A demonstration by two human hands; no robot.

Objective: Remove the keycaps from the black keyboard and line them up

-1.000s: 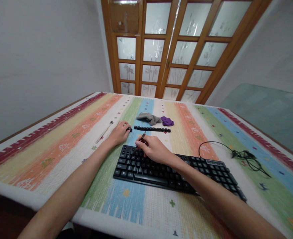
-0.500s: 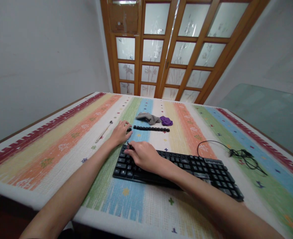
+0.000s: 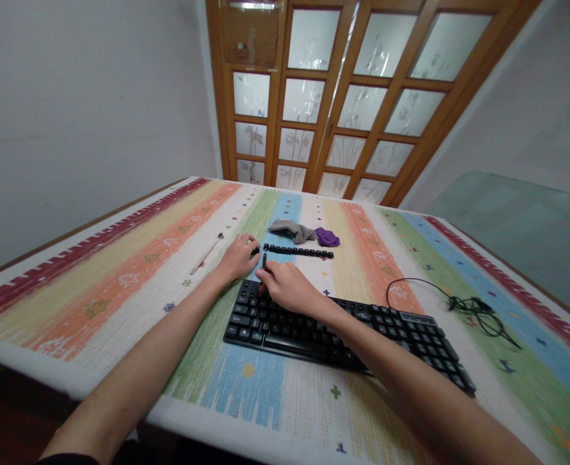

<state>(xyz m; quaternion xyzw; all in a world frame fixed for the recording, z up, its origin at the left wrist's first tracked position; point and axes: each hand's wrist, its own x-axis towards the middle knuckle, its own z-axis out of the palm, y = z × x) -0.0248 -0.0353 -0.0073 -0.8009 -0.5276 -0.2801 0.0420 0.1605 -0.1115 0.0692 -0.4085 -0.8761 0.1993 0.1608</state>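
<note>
Keyboard (image 3: 295, 346) is lying toward the table's (image 3: 115, 281) near edge, long axis running roughly along it. Its far left part is being overhung by the nearer, right hand (image 3: 291, 288), fingers clamped on a tool (image 3: 264, 261); the grip of the left hand (image 3: 238, 259) cannot be told.

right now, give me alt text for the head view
A person's right hand holds a slim tool over the left end of a black keyboard on a striped tablecloth. The left hand rests near a row of black keycaps, with a grey cloth and a purple cloth beyond.
</note>
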